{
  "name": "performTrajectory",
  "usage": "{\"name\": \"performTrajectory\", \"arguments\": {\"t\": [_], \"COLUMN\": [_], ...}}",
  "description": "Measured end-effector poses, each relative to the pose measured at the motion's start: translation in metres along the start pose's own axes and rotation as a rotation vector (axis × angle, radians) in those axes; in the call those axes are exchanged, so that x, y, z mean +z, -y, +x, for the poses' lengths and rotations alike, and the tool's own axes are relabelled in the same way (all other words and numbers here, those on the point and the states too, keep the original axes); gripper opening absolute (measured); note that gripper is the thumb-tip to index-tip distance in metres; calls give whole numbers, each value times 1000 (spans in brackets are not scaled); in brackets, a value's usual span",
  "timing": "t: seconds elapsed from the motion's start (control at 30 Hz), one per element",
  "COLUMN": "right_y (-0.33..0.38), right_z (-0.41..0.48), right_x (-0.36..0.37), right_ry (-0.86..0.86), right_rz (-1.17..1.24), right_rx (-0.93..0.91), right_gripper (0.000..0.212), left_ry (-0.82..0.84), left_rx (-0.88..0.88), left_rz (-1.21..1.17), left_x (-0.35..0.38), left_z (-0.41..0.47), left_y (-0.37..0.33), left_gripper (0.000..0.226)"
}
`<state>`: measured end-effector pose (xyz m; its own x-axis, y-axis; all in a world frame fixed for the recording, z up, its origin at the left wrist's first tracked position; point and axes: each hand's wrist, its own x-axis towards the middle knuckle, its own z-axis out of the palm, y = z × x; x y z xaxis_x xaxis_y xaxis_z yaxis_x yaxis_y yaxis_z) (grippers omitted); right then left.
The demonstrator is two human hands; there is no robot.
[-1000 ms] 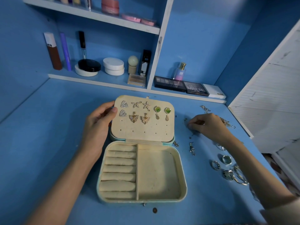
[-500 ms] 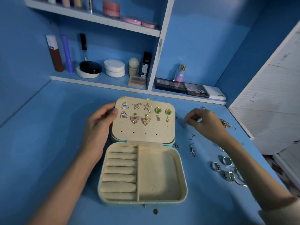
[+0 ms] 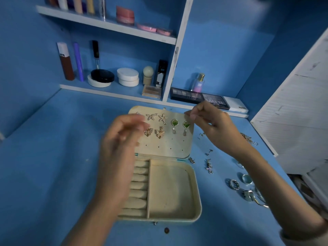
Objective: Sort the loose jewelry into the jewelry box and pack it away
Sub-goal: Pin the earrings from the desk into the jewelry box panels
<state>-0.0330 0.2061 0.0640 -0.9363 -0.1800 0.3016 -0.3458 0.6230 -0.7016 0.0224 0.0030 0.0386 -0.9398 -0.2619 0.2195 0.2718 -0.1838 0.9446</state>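
The cream jewelry box (image 3: 196, 197) lies open on the blue desk, its lid panel (image 3: 166, 146) tilted up and studded with several earrings (image 3: 163, 118). My right hand (image 3: 214, 125) hovers over the lid's upper right corner, thumb and forefinger pinched together near the green earring (image 3: 186, 124); what they pinch is too small to make out. My left hand (image 3: 122, 137), blurred by motion, floats above the lid's left side with fingers loosely curled, covering the leftmost earrings and holding nothing I can see. Ring rolls (image 3: 138, 185) fill the box's left half.
Loose earrings (image 3: 208, 165) and several silver rings (image 3: 246, 190) lie on the desk right of the box, with a chain (image 3: 248, 138) further back. Cosmetics line the shelves (image 3: 110, 89) behind. A small dark bit (image 3: 166, 230) sits in front of the box. A white louvred panel (image 3: 301, 110) stands at right.
My right hand rose from the desk and moved left over the lid's corner, fingers pinched. My left hand let go of the lid's left edge and lifted above it.
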Motion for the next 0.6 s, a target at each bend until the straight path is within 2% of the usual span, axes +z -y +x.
{"name": "performTrajectory", "arguments": {"t": [0.1,0.13,0.23,0.37,0.6], "right_y": [2,3,6,10,19], "right_z": [-5,-6,-12,-21,-38], "right_x": [-2,-2,-6,-10,-13], "right_ry": [-17,-18,-11,-7,-17], "right_rz": [36,51,66,73,69], "right_rx": [-5,-11,-25,-44,-69], "right_gripper": [6,6,6,4,6], "left_ry": [201,219,117,-8,-47], "left_rx": [-488,-629,-876,-927,-952], "left_rz": [-336,-433,-723,-890,-941], "left_x": [37,46,61,68,69], "left_z": [-34,-40,-44,-42,-41], "left_y": [-10,-7,-2,-3,-10], "left_gripper": [24,28,29,30,38]}}
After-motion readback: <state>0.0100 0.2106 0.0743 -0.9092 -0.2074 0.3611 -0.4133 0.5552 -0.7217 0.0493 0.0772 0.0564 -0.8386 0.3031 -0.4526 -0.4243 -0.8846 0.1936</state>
